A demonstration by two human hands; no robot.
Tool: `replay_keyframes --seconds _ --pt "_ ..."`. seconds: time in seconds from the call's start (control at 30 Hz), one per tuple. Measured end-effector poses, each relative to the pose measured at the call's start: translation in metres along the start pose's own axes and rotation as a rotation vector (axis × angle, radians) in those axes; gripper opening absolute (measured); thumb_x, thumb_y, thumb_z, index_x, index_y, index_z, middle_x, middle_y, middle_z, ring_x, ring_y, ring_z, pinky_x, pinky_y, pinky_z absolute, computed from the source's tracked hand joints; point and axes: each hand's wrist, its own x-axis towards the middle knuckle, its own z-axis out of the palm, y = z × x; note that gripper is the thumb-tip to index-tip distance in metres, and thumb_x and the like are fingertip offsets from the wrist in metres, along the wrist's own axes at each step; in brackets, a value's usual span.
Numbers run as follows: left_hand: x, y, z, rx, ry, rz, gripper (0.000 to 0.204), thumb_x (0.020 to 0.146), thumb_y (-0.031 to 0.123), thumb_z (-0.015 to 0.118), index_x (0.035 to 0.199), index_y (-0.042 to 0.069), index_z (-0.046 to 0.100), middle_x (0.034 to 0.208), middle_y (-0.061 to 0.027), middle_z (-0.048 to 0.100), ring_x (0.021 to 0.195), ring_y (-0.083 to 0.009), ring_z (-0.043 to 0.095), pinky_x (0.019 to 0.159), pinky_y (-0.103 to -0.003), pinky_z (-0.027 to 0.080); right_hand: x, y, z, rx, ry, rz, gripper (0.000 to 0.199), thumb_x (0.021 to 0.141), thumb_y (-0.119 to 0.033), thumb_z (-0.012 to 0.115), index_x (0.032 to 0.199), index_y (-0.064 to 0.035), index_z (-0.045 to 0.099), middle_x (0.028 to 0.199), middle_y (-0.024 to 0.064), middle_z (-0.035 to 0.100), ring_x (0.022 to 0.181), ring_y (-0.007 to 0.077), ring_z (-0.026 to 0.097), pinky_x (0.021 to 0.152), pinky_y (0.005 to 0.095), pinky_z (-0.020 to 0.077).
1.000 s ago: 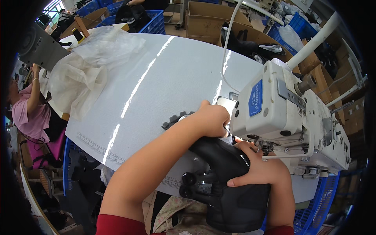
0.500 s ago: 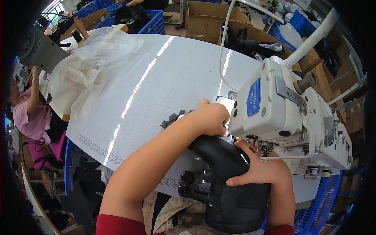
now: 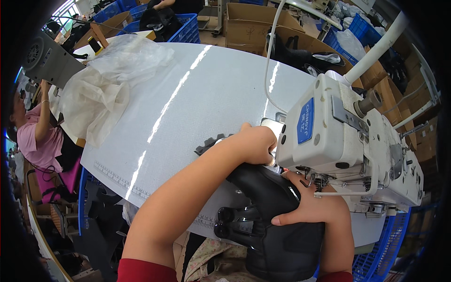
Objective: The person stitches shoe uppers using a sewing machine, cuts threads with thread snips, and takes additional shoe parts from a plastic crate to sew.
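Observation:
A black boot [image 3: 286,249] with glossy strap fittings [image 3: 237,221] lies under the head of a white sewing machine [image 3: 324,127]. Its shaft points toward me, over the table's near edge. My left hand [image 3: 256,145] curls closed around the boot's far part, close to the machine; its fingertips are mostly hidden. Beside that wrist, a dark toothed sole edge [image 3: 211,143] sticks out. My right hand [image 3: 312,202] grips the boot from the right, thumb toward me across the upper, its other fingers partly behind the machine's needle area.
Crumpled translucent plastic [image 3: 98,98] covers the table's far left. A grey machine [image 3: 51,58] stands behind it, with a person in pink [image 3: 40,141] alongside. Cardboard boxes [image 3: 246,28] and blue crates [image 3: 185,28] line the back. Another blue crate [image 3: 383,244] is below right.
Both hands keep their hold and the boot stays in nearly the same place. The whole view has shifted slightly.

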Motion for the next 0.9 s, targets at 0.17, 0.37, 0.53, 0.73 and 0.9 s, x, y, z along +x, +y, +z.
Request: replay_keyframes --seconds 0.17,0.37,0.53,0.73,0.9 --pt "0.001 -0.003 0.002 -0.014 0.022 0.009 0.023 0.065 0.026 0.077 0.075 0.008 0.067 0.074 -0.0078 0.066 0.080 -0.0258 0.064 0.085 -0.040 0.035 0.000 0.000 -0.001 -0.030 0.025 -0.023 0.121 0.052 -0.077 0.071 0.142 -0.0020 0.036 0.144 0.0228 0.039 0.135 0.0379 0.035 0.113 0.0433 0.0260" --pt "0.000 -0.001 0.000 -0.030 0.038 0.016 0.023 0.065 0.027 0.077 0.076 0.008 0.067 0.075 -0.0081 0.066 0.080 -0.0259 0.064 0.086 -0.041 0.034 0.001 -0.001 -0.002 0.045 0.000 -0.018 0.120 0.053 -0.076 0.072 0.140 -0.0008 0.038 0.143 0.0229 0.040 0.135 0.0375 0.036 0.113 0.0432 0.0263" --pt "-0.003 0.003 -0.007 -0.022 -0.018 -0.012 0.024 0.065 0.026 0.077 0.076 0.008 0.066 0.076 -0.0082 0.065 0.079 -0.0263 0.063 0.087 -0.041 0.034 0.000 -0.002 -0.003 0.004 0.010 -0.015 0.118 0.054 -0.074 0.073 0.140 -0.0006 0.039 0.143 0.0214 0.041 0.133 0.0364 0.037 0.112 0.0430 0.0271" --pt "-0.003 0.004 -0.008 -0.004 -0.027 -0.018 0.023 0.064 0.025 0.077 0.073 0.008 0.065 0.075 -0.0083 0.065 0.078 -0.0263 0.063 0.088 -0.041 0.034 0.001 -0.002 -0.003 0.015 0.018 -0.002 0.116 0.053 -0.074 0.073 0.137 -0.0002 0.042 0.142 0.0209 0.042 0.134 0.0366 0.037 0.112 0.0427 0.0275" --pt "-0.002 0.002 -0.006 -0.030 -0.006 -0.002 0.022 0.064 0.025 0.077 0.071 0.008 0.064 0.072 -0.0080 0.064 0.076 -0.0263 0.062 0.086 -0.040 0.034 0.000 -0.001 -0.004 0.051 0.021 -0.020 0.117 0.053 -0.073 0.074 0.138 -0.0006 0.040 0.142 0.0207 0.042 0.134 0.0365 0.037 0.112 0.0423 0.0274"
